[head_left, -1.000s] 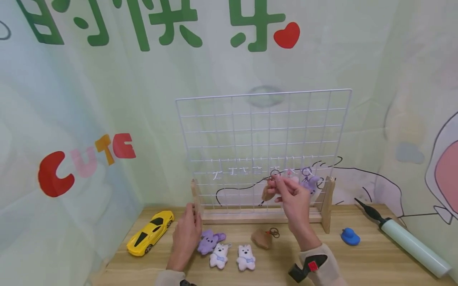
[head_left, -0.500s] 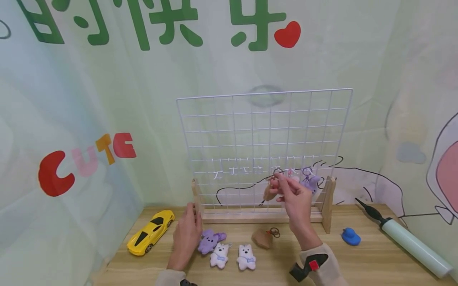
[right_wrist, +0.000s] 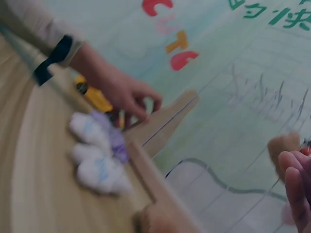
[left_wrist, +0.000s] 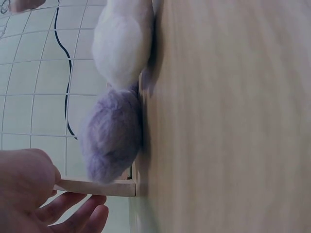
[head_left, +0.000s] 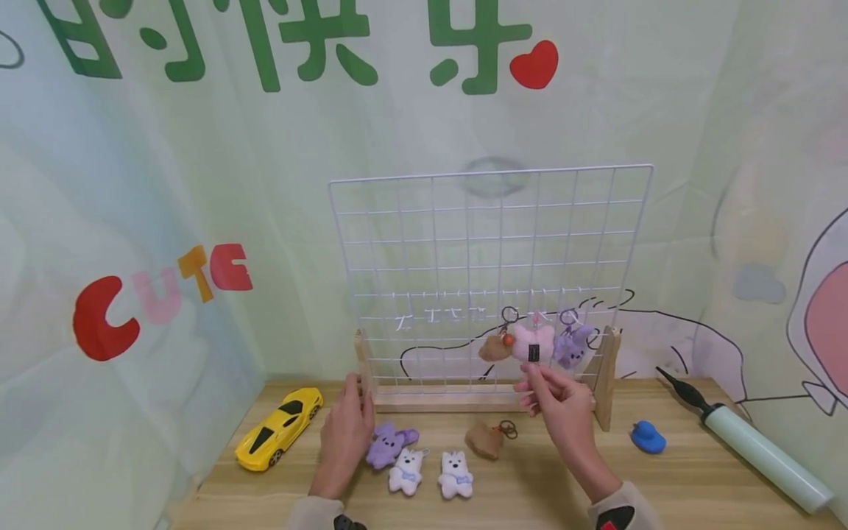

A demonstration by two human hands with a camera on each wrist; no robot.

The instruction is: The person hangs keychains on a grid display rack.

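My left hand (head_left: 347,434) grips the wooden end post (left_wrist: 92,187) of the white wire grid rack (head_left: 490,243), thumb on one side and fingers on the other. My right hand (head_left: 563,405) is just below a pink plush keychain (head_left: 533,343) with a black label, its fingertips close to the plush's lower edge; whether they touch cannot be told. A brown plush keychain (head_left: 493,348) hangs by its ring from the rack, left of the pink one. A purple plush keychain (head_left: 573,346) hangs to the right.
On the table lie a purple plush (head_left: 389,446), two white bear plushes (head_left: 455,475) and a brown plush (head_left: 486,441). A yellow toy car (head_left: 280,430) is at left, a blue duck (head_left: 648,437) and a pump (head_left: 762,449) at right. Several white hooks (head_left: 432,316) line the grid.
My right hand has let go of the brown plush keychain, which now hangs on the rack, and has moved down and slightly right. The left hand has stayed on the post.
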